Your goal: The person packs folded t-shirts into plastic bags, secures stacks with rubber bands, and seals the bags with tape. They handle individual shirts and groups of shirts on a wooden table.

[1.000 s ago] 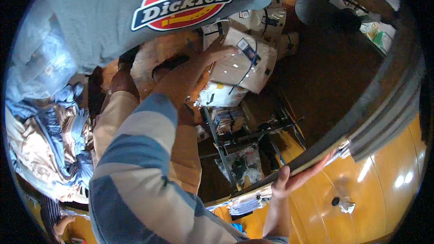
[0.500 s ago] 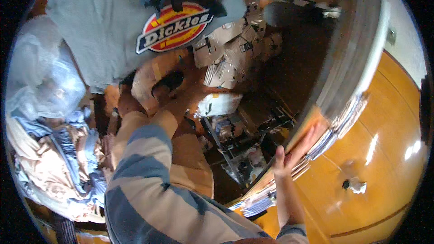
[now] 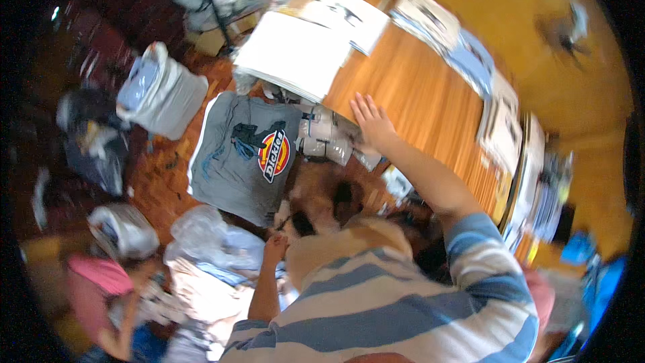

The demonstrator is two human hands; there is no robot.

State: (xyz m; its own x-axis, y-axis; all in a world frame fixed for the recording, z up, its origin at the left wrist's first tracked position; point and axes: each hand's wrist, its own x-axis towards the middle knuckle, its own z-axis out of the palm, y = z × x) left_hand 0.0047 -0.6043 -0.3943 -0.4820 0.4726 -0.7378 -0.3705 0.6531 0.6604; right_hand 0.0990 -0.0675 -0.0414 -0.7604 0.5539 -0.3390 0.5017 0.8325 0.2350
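Observation:
My right hand [image 3: 373, 122] lies flat on the wooden tabletop [image 3: 416, 94] near its edge, fingers stretched out, holding nothing. Low at my left side, my left hand [image 3: 275, 249] has its fingers curled in; blur hides whether anything is in them. Just beyond the left hand, a grey cloth [image 3: 235, 154] with a red and yellow emblem is spread out, some dark fabric bunched on it. Close to the right hand, a white folded stack [image 3: 289, 50] rests on the table, with a white printed piece [image 3: 346, 17] beside it.
Folded garments [image 3: 470, 60] line the table's far side. Under the table edge sit plastic-wrapped packs [image 3: 326, 138]. At left are a full white sack [image 3: 168, 97], a dark bag [image 3: 97, 141] and a heap of clothes [image 3: 208, 296]. Another person in pink [image 3: 101, 286] is at lower left.
My view has risen and turned, so the tabletop and the room at left now show. My right hand has gone from the table's edge onto its top; my left arm has drawn back from below.

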